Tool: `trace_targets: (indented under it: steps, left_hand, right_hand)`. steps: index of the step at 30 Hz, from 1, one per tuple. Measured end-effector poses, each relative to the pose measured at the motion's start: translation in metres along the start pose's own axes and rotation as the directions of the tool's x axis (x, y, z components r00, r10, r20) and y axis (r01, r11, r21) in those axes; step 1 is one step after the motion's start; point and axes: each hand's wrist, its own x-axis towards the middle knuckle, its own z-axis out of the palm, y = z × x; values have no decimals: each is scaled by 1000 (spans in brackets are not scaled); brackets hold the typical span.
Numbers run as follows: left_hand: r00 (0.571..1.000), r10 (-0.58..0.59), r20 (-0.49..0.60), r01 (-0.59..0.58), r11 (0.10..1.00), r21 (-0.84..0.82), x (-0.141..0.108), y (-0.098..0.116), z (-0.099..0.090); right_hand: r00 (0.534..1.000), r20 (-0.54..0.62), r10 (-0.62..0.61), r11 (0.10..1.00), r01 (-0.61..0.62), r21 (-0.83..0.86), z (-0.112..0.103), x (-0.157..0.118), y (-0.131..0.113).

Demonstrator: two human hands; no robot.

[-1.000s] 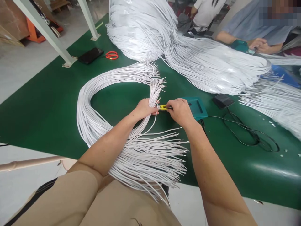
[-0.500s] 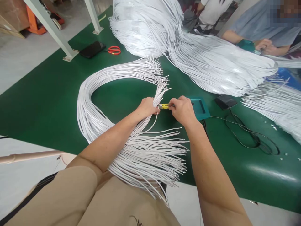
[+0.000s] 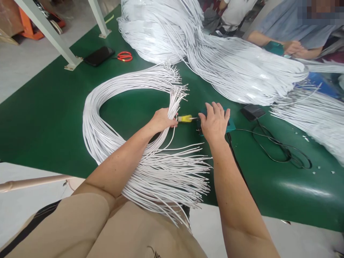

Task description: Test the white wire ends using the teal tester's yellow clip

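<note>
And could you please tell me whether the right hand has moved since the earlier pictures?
Yes, the right hand has moved rightward against the green box and now spreads over it.

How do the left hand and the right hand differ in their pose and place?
The left hand is closed, while the right hand is spread open. The left hand holds white wires; the right hand is over the teal box. Both hands are bare.
</note>
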Motion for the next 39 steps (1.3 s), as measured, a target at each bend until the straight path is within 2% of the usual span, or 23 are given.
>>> trace_targets:
  steps: [3, 4, 6, 8, 9, 11, 15, 18, 19, 20, 22, 24, 25, 26, 28, 32, 35, 39]
  left_hand:
    - [999, 41, 18, -36, 975, -220, -3, -1, 2]
    - [998, 66, 20, -58, 960, -273, -4, -1, 2]
    - [993, 116, 31, -99, 938, -333, -6, 1, 3]
    - [990, 128, 53, -100, 924, -369, -9, 3, 4]
    - [990, 121, 68, -85, 918, -388, -10, 3, 4]
    - [991, 90, 96, -40, 902, -430, -11, 5, 5]
    - [986, 26, 164, 57, 876, -479, -14, 9, 5]
    - [986, 19, 164, 57, 893, -447, -14, 9, 6]
    - [987, 28, 161, 47, 895, -444, -14, 8, 6]
    - [987, 39, 157, 36, 892, -450, -14, 7, 7]
    - [986, 67, 155, 15, 881, -472, -14, 6, 9]
    - [986, 82, 145, -1, 875, -485, -13, 5, 10]
    - [987, 86, 139, -8, 874, -485, -13, 5, 11]
    - [987, 92, 134, -16, 876, -482, -13, 5, 11]
    - [986, 106, 129, -33, 882, -471, -14, 6, 12]
    - [982, 150, 117, -84, 893, -441, -15, 8, 12]
    - [984, 139, 107, -70, 873, -483, -16, 9, 14]
    - [992, 113, 52, -67, 843, -534, -15, 9, 17]
  right_hand:
    - [985, 8, -173, 956, 166, 242, -20, -15, -22]
    - [955, 35, -294, 909, 268, 321, -25, -23, -31]
    - [856, 86, -510, 807, 442, 391, -32, -37, -50]
    - [772, 158, -615, 772, 549, 320, -32, -49, -65]
    - [753, 190, -630, 771, 578, 267, -30, -54, -70]
    - [749, 245, -616, 788, 590, 177, -25, -62, -76]
    - [752, 414, -513, 858, 472, 203, -28, -75, -80]
    - [704, 590, -396, 914, 245, 322, -41, -74, -75]
    - [689, 626, -365, 916, 144, 375, -46, -70, -72]
    - [695, 635, -337, 896, 30, 443, -49, -65, -67]
    - [747, 622, -235, 775, -243, 584, -51, -50, -57]
    - [817, 577, 7, 569, -478, 669, -47, -33, -47]
    - [831, 543, 122, 473, -530, 704, -43, -26, -44]
    - [831, 515, 212, 395, -555, 732, -40, -19, -42]
    - [820, 488, 299, 297, -566, 769, -33, -9, -41]
    - [824, 482, 299, 176, -544, 821, -25, -4, -48]
    - [846, 443, 296, 143, -498, 855, -24, -6, -52]
    - [871, 399, 286, 191, -460, 867, -25, -9, -55]
